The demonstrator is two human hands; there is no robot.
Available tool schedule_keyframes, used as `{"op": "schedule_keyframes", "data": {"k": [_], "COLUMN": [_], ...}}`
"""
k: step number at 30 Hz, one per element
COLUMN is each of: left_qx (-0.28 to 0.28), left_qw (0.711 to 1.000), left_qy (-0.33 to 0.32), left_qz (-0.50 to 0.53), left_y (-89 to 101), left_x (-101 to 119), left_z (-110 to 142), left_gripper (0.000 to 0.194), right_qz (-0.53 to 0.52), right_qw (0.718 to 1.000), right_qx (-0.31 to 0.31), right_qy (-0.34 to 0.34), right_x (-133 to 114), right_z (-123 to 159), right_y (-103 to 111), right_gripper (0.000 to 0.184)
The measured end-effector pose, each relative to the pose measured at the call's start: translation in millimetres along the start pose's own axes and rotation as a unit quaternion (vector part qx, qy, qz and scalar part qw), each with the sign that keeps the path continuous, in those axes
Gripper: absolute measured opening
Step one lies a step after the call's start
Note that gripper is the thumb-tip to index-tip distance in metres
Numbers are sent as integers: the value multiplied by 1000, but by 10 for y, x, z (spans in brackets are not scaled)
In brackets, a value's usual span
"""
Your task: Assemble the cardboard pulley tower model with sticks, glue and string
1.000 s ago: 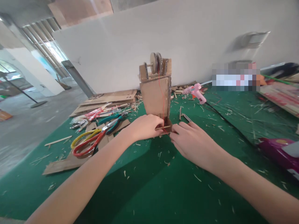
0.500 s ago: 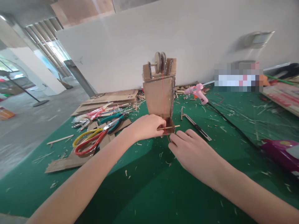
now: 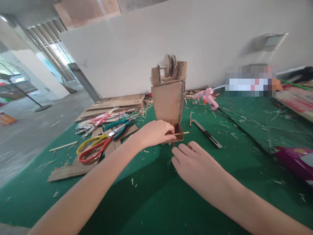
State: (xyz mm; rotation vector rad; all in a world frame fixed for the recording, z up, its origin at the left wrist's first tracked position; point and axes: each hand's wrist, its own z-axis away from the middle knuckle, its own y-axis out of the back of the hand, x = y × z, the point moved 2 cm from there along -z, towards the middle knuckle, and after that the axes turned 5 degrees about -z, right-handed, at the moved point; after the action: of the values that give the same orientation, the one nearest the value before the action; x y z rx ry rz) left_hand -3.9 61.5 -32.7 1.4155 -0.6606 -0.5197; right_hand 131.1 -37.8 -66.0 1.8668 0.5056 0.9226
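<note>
A cardboard tower (image 3: pixel 166 102) stands upright on the green table, with cardboard discs (image 3: pixel 167 66) on an axle at its top. Red string (image 3: pixel 172 94) runs from the discs down the front to my hands. At the tower's open base, my left hand (image 3: pixel 157 133) is closed in a pinch on a thin wooden stick (image 3: pixel 186 133), whose far end sticks out to the right. The string passes by the left fingertips. Just below and to the right, my right hand (image 3: pixel 192 158) is closed on the lower part of the string; its fingertips are partly hidden.
Scissors (image 3: pixel 91 153) with red and yellow handles and teal-handled pliers (image 3: pixel 122 129) lie left on cardboard strips. A utility knife (image 3: pixel 207 134) and a pink glue gun (image 3: pixel 209 98) with a black cord are at the right. Cardboard sheets (image 3: pixel 112 102) are stacked behind the tools.
My right hand has moved slightly down and left, drawing the string lower. The tower has shifted slightly right. My left hand stays at the base, its fingertips now at the string.
</note>
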Motion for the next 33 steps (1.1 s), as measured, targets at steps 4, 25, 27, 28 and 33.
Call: {"op": "schedule_keyframes", "data": {"k": [4, 25, 27, 28, 33], "left_qx": [6, 18, 14, 17, 55], "left_qw": [1000, 999, 999, 1000, 995], "left_qy": [8, 34, 27, 22, 84], "left_qz": [0, -1, 10, 14, 19], "left_y": [-4, -10, -1, -4, -113], "left_x": [6, 36, 31, 34, 136], "left_z": [1, 3, 9, 10, -38], "left_gripper": [27, 16, 16, 17, 19], "right_qz": [7, -52, -44, -42, -67], "right_qw": [1000, 999, 999, 999, 998], "right_qx": [0, 14, 16, 16, 4], "right_qy": [9, 7, -12, -19, -11], "right_x": [-52, -240, -201, -179, -14], "right_z": [-17, 142, 219, 255, 274], "right_y": [2, -25, -19, -12, 10], "right_gripper": [13, 13, 14, 15, 12]}}
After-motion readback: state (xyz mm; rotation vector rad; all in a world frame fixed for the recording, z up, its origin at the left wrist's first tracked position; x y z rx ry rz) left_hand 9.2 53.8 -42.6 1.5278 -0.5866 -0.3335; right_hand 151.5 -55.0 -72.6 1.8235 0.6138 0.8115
